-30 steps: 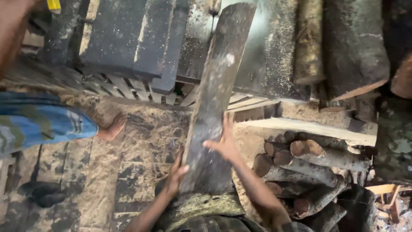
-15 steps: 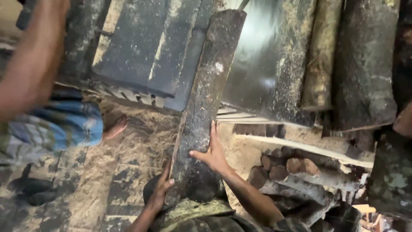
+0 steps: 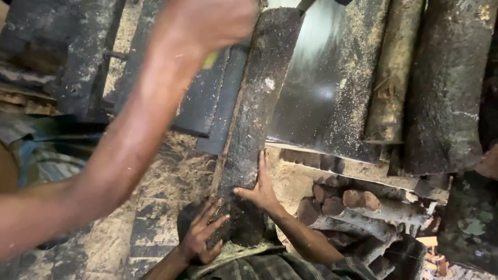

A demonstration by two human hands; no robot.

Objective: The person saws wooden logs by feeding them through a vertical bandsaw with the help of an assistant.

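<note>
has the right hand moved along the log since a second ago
Yes. The right hand has slid from the top face of the log to its right edge, nearer the cut wood pile. The left hand stays at the log's near end.

Hands: bare left hand (image 3: 201, 236) and bare right hand (image 3: 259, 189), no gloves, rings or watch
Forearms: bare, unsleeved
Clothing: dark checked cloth garment (image 3: 270, 267) at 6 o'clock, flecked with sawdust

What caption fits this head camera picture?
Two hands, left hand and right hand, press a dark log on a sawdust-covered table.
</note>
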